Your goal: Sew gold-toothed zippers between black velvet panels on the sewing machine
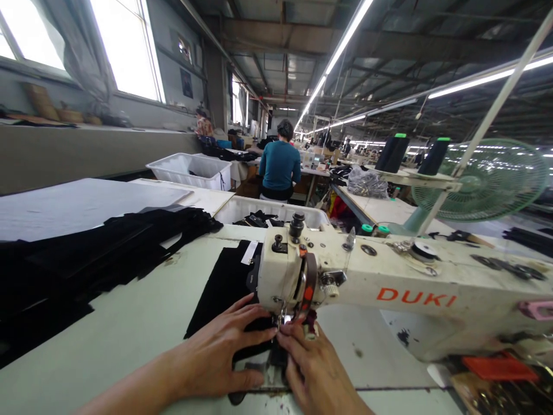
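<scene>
A cream sewing machine [345, 265] with orange lettering stands before me. Under its head lies a piece of black fabric [220, 282] with a white label [249, 252] near its far edge. My left hand [220, 346] rests flat on this cloth just left of the needle, its fingers stretched and the thumb spread toward me. At the presser foot [283, 321], the fingers of my right hand [313, 363] are bent and pinched together on the near end of the black fabric. Their tips are close to the needle, and my hands hide most of the cloth there.
A heap of black cut pieces [108, 248] covers the table's left side. Beyond are white plastic bins [194, 167] and a seated person [280, 161]. At right stand black thread cones [392, 153], a green fan [479, 178] and a red-topped box of small tools [499, 368].
</scene>
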`<state>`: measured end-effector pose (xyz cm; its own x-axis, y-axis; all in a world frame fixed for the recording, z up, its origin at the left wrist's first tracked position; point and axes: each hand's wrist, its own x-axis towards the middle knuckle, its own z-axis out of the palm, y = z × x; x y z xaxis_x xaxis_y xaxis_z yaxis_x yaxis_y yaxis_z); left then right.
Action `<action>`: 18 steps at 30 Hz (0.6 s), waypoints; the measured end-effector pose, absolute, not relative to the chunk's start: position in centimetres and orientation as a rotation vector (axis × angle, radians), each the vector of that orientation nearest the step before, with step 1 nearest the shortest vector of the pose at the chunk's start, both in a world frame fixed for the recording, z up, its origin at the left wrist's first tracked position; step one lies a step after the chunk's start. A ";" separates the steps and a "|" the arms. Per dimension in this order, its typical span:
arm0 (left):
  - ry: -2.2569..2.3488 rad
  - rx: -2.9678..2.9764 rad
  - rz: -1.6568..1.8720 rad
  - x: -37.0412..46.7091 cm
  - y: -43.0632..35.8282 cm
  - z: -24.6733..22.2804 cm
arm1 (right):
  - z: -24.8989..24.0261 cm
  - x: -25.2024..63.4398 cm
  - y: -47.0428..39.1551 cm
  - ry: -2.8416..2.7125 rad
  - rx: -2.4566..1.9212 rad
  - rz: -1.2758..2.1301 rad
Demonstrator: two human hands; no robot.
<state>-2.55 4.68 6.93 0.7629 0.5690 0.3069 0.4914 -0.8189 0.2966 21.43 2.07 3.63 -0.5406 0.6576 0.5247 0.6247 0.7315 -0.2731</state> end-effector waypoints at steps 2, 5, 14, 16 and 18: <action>0.824 2.714 0.563 -2.5 4.7 6.9 | 3.1 21.9 2.1 -2.327 -0.961 0.005; 0.860 2.659 0.497 -2.7 5.3 6.7 | 1.7 22.7 2.6 -2.347 -0.916 -0.141; 1.329 2.762 0.438 -2.3 5.5 6.6 | 2.7 22.9 3.5 -2.299 -0.788 -0.339; 1.431 2.780 0.429 -1.5 3.6 6.7 | 4.0 22.3 2.6 -2.243 -0.804 -0.412; 1.475 2.801 0.389 -1.3 1.8 7.0 | 4.3 21.3 1.5 -2.178 -0.847 -0.493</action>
